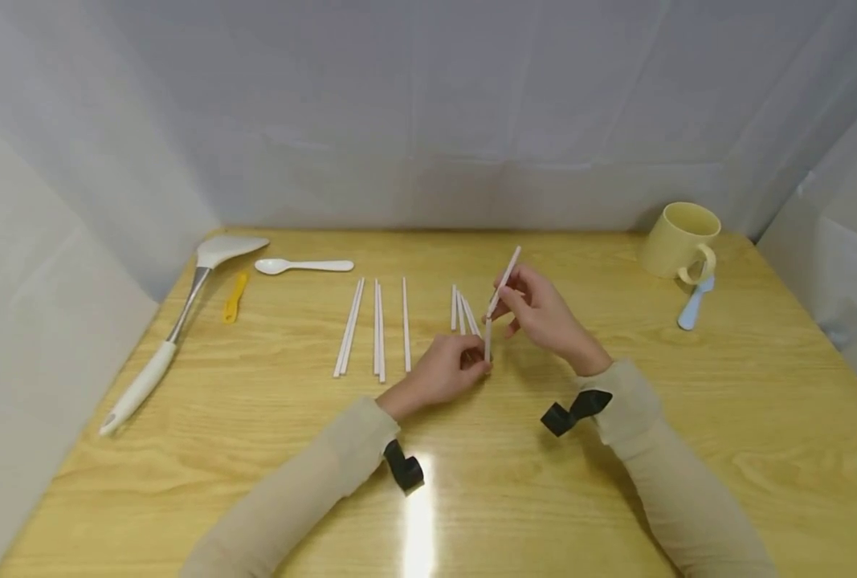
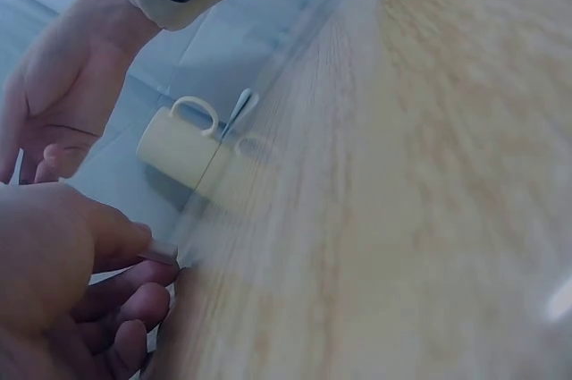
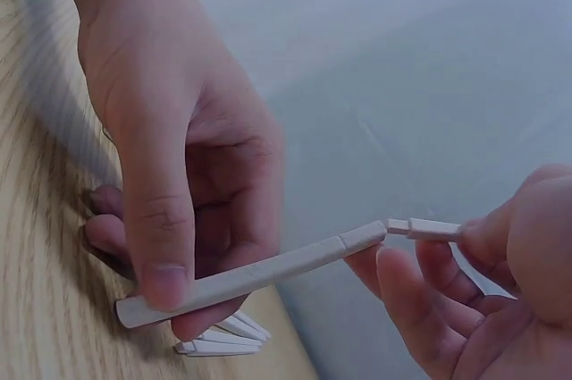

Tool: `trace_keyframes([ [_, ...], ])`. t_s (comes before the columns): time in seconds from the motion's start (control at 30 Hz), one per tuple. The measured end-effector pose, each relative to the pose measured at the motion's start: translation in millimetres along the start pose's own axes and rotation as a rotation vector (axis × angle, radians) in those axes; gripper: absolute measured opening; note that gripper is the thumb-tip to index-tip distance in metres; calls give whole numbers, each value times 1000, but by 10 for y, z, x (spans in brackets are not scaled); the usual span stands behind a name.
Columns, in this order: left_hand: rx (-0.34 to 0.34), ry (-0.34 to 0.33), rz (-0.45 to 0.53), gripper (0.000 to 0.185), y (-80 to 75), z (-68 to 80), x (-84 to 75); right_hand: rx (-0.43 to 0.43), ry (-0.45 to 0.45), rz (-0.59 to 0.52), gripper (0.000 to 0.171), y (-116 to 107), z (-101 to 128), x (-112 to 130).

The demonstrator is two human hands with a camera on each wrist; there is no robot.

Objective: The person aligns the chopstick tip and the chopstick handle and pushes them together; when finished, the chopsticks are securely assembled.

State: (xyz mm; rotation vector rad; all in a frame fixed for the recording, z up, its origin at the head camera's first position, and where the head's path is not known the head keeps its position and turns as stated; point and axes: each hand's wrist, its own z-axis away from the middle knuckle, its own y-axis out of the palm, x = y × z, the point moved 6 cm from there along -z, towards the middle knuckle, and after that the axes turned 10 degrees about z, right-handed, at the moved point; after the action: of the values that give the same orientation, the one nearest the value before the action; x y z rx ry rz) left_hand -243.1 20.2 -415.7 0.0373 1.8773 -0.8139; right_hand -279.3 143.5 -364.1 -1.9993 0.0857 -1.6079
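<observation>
Near the middle of the table my left hand (image 1: 441, 371) pinches the lower end of a white stick (image 1: 487, 341) held upright. From above, my right hand (image 1: 544, 313) grips another white stick (image 1: 510, 267), which leans to the right. The right wrist view shows the left hand's thicker stick (image 3: 268, 273) end to end with the right hand's thinner stick (image 3: 433, 229), whose tip is stepped and narrow. Those two tips are right at each other. Several short white sticks (image 1: 454, 309) lie fanned out just behind the left hand, partly hidden by it.
Left of the hands lie several longer white sticks (image 1: 352, 329). Farther left are a white spoon (image 1: 312, 265), a small yellow utensil (image 1: 235, 299) and a long white-handled kitchen tool (image 1: 142, 385). A yellow mug (image 1: 670, 245) stands back right, partly covering a pale blue utensil (image 1: 691, 309).
</observation>
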Motion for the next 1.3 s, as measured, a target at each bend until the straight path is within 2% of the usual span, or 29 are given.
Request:
trace_keyframes([
  [0.23,13,-7,-15,5,3,-7,12,10,-10,28,15,11,1,23],
  [0.47,38,-53,-52,6,22,-12,16,21,-12,58,16,12,-3,11],
  [0.9,55,-87,-11,7,44,-11,69,64,-84,160,11,4,51,98],
  [1.3,73,-87,7,6,48,-11,87,74,-101,172,8,27,45,93],
])
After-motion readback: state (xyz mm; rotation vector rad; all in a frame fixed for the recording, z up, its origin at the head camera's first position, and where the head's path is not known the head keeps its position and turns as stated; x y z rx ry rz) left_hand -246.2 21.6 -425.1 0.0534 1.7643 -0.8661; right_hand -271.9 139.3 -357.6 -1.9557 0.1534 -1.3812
